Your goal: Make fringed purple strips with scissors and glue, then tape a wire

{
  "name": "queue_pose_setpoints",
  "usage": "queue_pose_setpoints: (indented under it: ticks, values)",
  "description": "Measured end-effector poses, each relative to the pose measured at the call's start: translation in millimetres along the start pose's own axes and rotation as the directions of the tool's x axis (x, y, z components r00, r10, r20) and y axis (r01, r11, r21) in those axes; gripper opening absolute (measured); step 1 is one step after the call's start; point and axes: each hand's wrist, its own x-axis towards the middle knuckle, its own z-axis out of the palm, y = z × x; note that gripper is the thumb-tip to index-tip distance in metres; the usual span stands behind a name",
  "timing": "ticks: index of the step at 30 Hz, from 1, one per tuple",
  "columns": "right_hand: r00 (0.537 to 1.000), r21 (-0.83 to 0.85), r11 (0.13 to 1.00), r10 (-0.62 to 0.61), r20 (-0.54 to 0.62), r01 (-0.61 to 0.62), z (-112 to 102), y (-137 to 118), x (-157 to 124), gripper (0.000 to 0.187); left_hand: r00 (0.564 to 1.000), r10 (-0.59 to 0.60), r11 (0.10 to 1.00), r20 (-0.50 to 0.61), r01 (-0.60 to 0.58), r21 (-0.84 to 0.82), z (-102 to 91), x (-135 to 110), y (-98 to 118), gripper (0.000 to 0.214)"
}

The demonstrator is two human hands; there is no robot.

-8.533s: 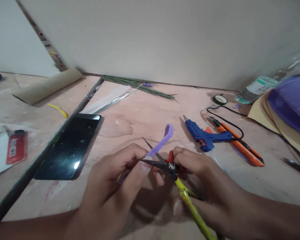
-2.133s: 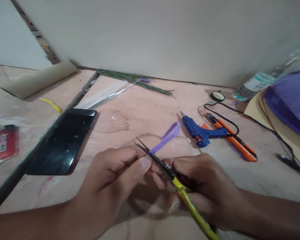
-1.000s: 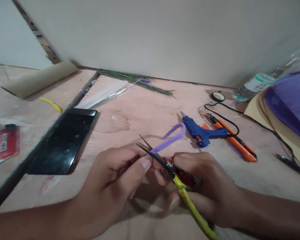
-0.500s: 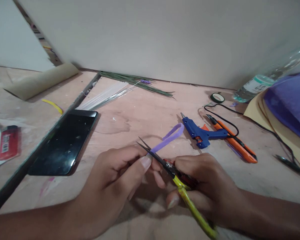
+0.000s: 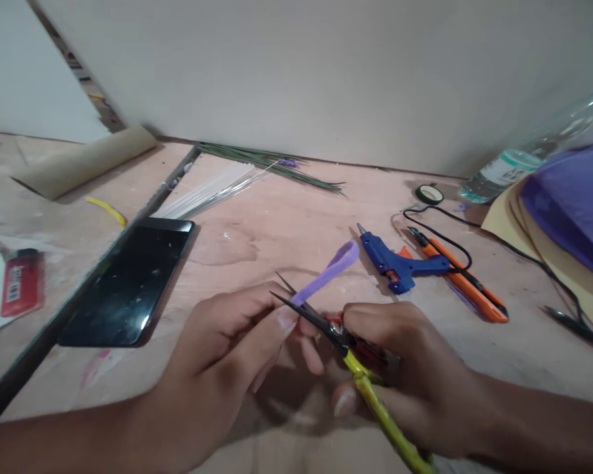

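Between thumb and fingers, my left hand (image 5: 237,349) pinches the near end of a narrow purple strip (image 5: 326,273), felt or foam by its look. The strip's far part curls back in a loop above the table. My right hand (image 5: 400,368) grips a pair of scissors (image 5: 356,365) with yellow-green handles and dark pointed blades. The blades are parted, one on each side of the strip just beyond my left thumb. Part of the scissors' handles is hidden behind my right fingers.
A blue glue gun (image 5: 400,260) and an orange utility knife (image 5: 467,283) lie right of centre. To the left are a phone (image 5: 128,283), a red lighter (image 5: 22,283) and a cardboard tube (image 5: 89,161). Green stems (image 5: 271,168) lie along the back, a bottle (image 5: 508,171) and purple sheets (image 5: 573,204) at right.
The scissor blades have opened a little wider around the strip. The strip's loop has narrowed and shifted slightly left. Both hands stay nearly in place.
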Motion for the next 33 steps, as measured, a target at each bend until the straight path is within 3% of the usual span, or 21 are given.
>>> queue_pose_setpoints:
  ticks: [10,23,33]
  values:
    - [0.999,0.039,0.998,-0.053,-0.006,0.053,-0.8,1.3,-0.4,0.048,0.999,0.044,0.995,-0.015,-0.043,0.092,1.2,1.9,3.3,0.039]
    - [0.995,0.152,0.987,0.045,0.091,-0.058,0.4,4.1,0.5,0.048,0.999,-0.034,0.999,-0.018,0.035,0.022,1.4,0.9,-1.0,0.036]
    - [1.0,-0.02,1.0,0.005,-0.01,-0.005,1.1,4.2,1.3,0.054,0.998,-0.069,0.994,0.001,0.069,-0.088,1.2,-1.4,-4.8,0.033]
